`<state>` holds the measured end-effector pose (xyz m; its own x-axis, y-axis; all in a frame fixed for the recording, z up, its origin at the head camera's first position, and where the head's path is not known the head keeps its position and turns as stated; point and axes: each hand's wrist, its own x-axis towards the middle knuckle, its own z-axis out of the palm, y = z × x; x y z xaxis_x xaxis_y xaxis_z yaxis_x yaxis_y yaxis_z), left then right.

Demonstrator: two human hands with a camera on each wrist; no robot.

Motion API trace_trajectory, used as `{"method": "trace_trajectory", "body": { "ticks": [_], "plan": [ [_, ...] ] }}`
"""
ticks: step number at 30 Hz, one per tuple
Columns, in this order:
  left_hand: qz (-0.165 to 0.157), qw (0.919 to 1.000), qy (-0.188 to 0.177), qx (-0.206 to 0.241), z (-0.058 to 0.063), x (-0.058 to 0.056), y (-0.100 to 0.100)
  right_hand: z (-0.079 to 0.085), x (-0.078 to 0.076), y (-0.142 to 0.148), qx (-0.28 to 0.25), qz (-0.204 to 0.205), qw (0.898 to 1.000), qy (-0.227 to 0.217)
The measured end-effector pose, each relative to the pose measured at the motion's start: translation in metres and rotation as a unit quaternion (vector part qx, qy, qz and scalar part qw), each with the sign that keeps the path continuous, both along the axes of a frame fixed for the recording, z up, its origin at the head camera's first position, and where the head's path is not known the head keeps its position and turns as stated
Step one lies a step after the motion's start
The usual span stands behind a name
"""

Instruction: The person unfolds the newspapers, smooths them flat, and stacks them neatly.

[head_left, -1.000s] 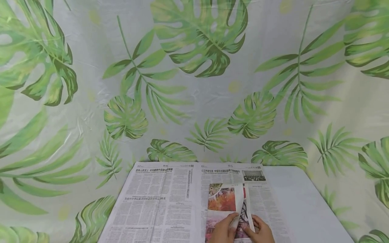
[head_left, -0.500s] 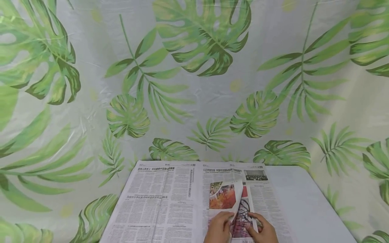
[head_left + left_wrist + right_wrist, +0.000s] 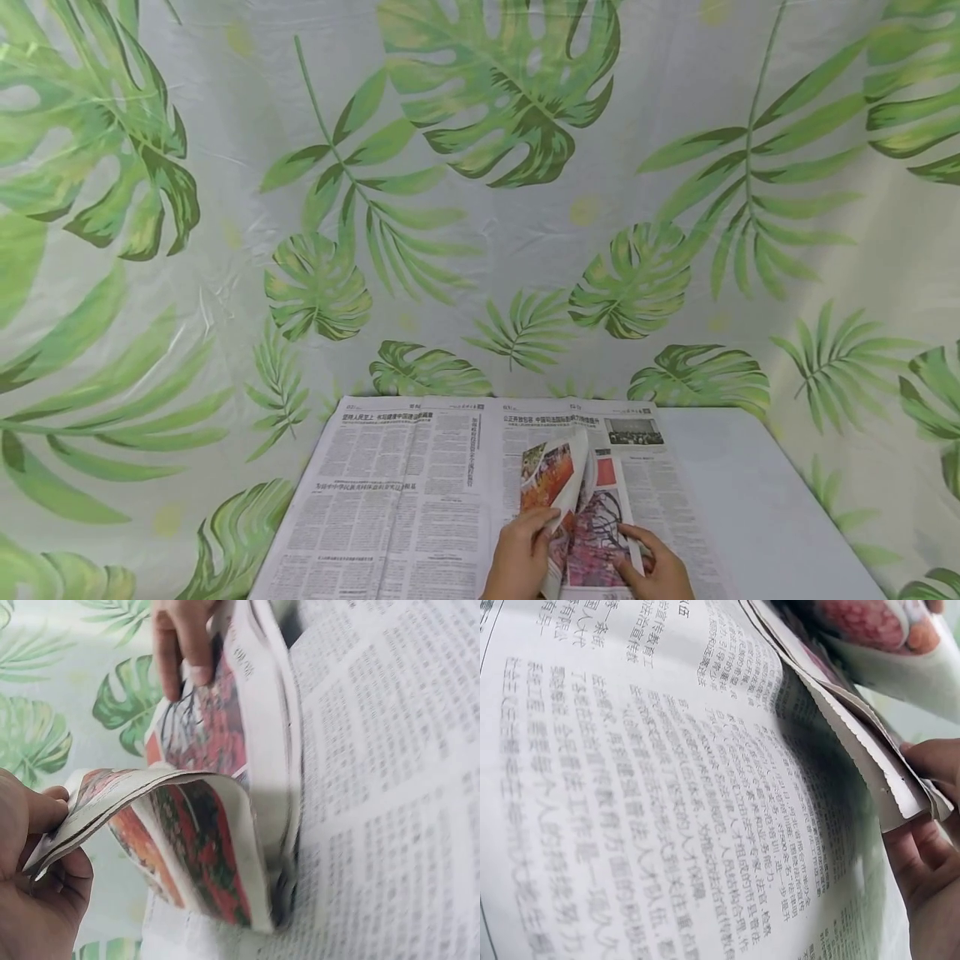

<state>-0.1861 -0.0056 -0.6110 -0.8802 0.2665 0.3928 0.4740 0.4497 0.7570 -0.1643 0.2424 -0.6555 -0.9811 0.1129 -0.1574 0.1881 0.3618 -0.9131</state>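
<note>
A folded newspaper with colour pictures (image 3: 596, 546) lies over the right page of a spread newspaper (image 3: 442, 467). My left hand (image 3: 516, 557) pinches its upper leaves (image 3: 199, 840), which stand lifted and curve over to the left. In the left wrist view that hand's thumb and fingers clasp the leaf edges. My right hand (image 3: 658, 571) pinches the right edge of the lower part. From the right wrist view, several stacked paper edges (image 3: 870, 761) sit between its thumb and fingers, raised a little off the printed sheet. The near end of the folded paper is partly hidden by the hands.
Under the spread newspaper is a white table (image 3: 757, 492), bare along its right side. Behind it hangs a pale curtain-like sheet (image 3: 517, 250) with green leaf prints, close to the table's back edge.
My left hand has moved left, peeling the upper leaves away from the lower part, so more of the pink picture beneath shows. My right hand keeps its grip and has shifted slightly right.
</note>
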Motion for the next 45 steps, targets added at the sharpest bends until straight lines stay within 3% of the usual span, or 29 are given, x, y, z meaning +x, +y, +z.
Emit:
{"method": "trace_trajectory", "body": {
  "ticks": [5, 15, 21, 29, 37, 45],
  "plan": [
    [0.008, 0.9993, -0.034, 0.011, 0.008, -0.001, -0.011, 0.001, 0.002, 0.001, 0.020, -0.013, 1.000, -0.002],
    [0.051, 0.9974, 0.051, -0.007, 0.008, -0.007, -0.032, 0.002, 0.005, 0.005, 0.015, -0.020, 1.000, 0.000],
    [0.066, 0.9962, 0.055, -0.015, 0.007, -0.008, -0.046, -0.002, 0.006, 0.011, -0.003, -0.024, 1.000, -0.004],
    [0.085, 0.9960, 0.023, -0.016, 0.009, -0.011, -0.061, 0.000, 0.006, 0.011, -0.006, -0.017, 1.000, -0.002],
    [0.117, 0.9908, 0.066, -0.017, 0.005, -0.009, -0.072, -0.003, 0.003, 0.010, -0.002, -0.033, 0.999, 0.002],
    [0.144, 0.9896, 0.001, 0.003, 0.003, -0.008, -0.085, 0.000, 0.005, 0.015, 0.040, -0.011, 0.999, 0.016]
  ]
}}
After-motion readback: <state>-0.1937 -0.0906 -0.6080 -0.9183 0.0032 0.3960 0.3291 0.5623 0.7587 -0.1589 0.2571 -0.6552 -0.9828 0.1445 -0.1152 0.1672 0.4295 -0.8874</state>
